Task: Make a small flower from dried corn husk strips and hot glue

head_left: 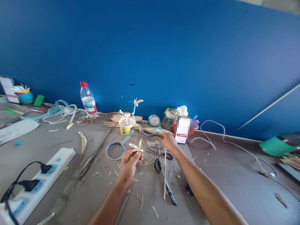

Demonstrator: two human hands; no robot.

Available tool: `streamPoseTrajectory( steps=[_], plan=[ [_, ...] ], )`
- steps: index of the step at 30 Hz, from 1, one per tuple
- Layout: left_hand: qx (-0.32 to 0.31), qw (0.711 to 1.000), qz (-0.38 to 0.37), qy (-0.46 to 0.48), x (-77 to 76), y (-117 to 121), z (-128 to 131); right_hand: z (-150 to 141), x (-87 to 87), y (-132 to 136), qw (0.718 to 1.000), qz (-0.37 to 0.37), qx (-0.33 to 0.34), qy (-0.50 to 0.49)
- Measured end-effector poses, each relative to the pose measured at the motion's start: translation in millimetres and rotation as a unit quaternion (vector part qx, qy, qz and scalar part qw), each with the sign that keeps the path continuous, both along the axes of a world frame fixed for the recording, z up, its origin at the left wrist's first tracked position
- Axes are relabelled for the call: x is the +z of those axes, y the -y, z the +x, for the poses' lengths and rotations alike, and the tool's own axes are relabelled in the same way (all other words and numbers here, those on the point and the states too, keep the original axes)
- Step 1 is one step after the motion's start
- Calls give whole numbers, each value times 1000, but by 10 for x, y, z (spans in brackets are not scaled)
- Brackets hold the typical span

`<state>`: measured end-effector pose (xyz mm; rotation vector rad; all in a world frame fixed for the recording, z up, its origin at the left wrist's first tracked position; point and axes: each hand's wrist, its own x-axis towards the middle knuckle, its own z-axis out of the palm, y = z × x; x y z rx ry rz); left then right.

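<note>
Between the thumb and fingers of my left hand (129,163) is a pale dried-husk flower (137,146) with pointed petals. My right hand (169,141) reaches farther forward, its fingers curled in beside a long rolled husk (151,129) and a light-blue ribbon (155,131). Whatever those fingers hold is hidden. A yellow-and-white cup (125,128) stands beyond my left hand, with a similar flower (137,102) on a blue-wrapped stem upright in it. Below my right hand lie black-handled scissors (158,165), a thin wooden stick (164,180) and a utility knife (171,194).
A tape roll (115,151) lies left of my left hand. Along the blue wall stand a bottle (88,99), a ribbon spool (154,120), a glass jar (168,118) and a phone (181,136). At left is a power strip (47,181) with plugged-in cords. Husk scraps litter the table.
</note>
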<state>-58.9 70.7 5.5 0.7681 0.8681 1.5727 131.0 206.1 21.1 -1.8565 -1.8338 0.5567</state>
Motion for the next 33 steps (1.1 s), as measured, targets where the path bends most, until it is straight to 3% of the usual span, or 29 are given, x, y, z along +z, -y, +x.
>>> streamPoseTrajectory(
  steps=[3,7,9,11,13,20,25,28,33],
  plan=[
    [4,999,-18,30,36,10,14,-12,157,123,996,-28,-2,-86],
    [-12,993,-41,112,124,33,48,-151,320,613,974,-69,46,-213],
    [-27,990,-42,128,155,46,63,-271,327,915,957,-88,70,-268],
    [-36,991,-47,119,167,60,75,-394,293,1164,915,-129,69,-377],
    [-46,993,-52,94,165,74,86,-495,244,1319,903,-128,56,-406],
    [-106,993,-53,10,104,94,117,-573,127,1376,942,-42,101,-317],
    [-105,990,-49,-80,61,83,103,-559,87,1420,960,18,102,-259],
    [-86,983,-49,-155,127,102,97,-536,81,1441,964,75,90,-239],
    [-106,966,-44,-234,216,125,116,-476,117,1429,954,129,86,-256]
  ],
)
